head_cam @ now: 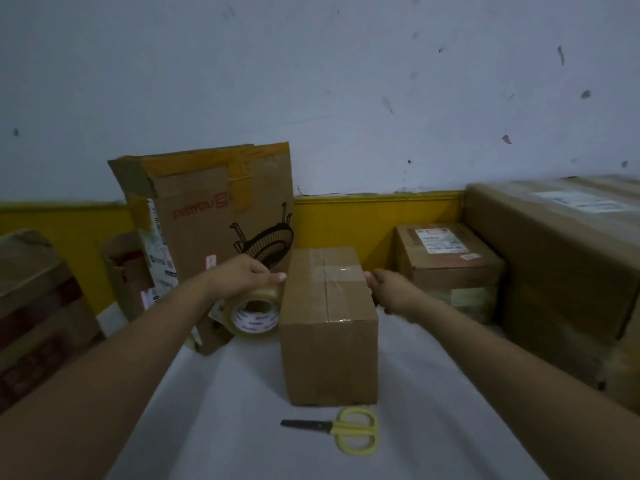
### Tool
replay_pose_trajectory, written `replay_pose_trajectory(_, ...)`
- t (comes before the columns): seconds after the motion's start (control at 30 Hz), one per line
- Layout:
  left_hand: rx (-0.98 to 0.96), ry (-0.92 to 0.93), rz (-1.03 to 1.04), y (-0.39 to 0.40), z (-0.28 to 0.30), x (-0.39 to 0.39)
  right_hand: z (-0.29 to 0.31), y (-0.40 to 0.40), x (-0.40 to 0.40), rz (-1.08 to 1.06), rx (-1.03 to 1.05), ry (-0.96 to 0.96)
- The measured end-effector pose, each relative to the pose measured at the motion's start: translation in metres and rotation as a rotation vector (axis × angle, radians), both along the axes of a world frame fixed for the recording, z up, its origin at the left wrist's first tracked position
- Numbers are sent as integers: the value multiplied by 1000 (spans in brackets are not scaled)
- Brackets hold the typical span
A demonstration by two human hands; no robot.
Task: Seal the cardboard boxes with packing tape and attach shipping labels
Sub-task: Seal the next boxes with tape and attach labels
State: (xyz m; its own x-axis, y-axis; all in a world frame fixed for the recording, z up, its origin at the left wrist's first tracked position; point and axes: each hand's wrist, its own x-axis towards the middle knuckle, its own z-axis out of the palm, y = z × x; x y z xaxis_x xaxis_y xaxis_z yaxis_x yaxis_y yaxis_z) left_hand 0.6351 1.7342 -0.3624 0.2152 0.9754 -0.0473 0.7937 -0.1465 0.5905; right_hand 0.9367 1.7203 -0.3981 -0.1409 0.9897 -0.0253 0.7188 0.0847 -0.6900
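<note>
A small brown cardboard box point(329, 341) stands in the middle of the white surface, clear tape running along its top seam and across it. My left hand point(247, 275) grips a roll of clear packing tape point(254, 311) against the box's left upper edge. My right hand point(388, 289) presses against the box's right upper edge; its fingertips are hidden behind the box. Yellow-handled scissors point(349, 429) lie closed in front of the box.
A tall opened carton with red print point(211, 216) leans against the wall at the back left. Worn boxes point(31, 306) stand far left. A labelled box point(446, 254) and a large labelled carton point(561, 258) fill the right side. White table surface point(242, 427) lies in front.
</note>
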Motion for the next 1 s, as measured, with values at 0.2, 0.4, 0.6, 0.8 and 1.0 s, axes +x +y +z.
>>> replay_pose_trajectory(0.2, -66, -119, 121, -5, -15, -3, -7, 5, -13, -168, 10, -65)
replay_pose_trajectory(0.4, -51, -89, 140, -12, -4, 12, 54, -11, -43, -169, -3, -201)
replay_pose_trajectory(0.6, 87, -394, 89, -33, -1, 14, 35, -7, -23, -154, -222, 68)
replay_pose_trajectory(0.8, 215, -1073, 125, -59, -33, 48, 17, -19, 29, -166, -322, 476)
replay_pose_trajectory(1.0, 221, -885, 294, -58, -31, 109, -19, -36, 22, -195, -274, 515)
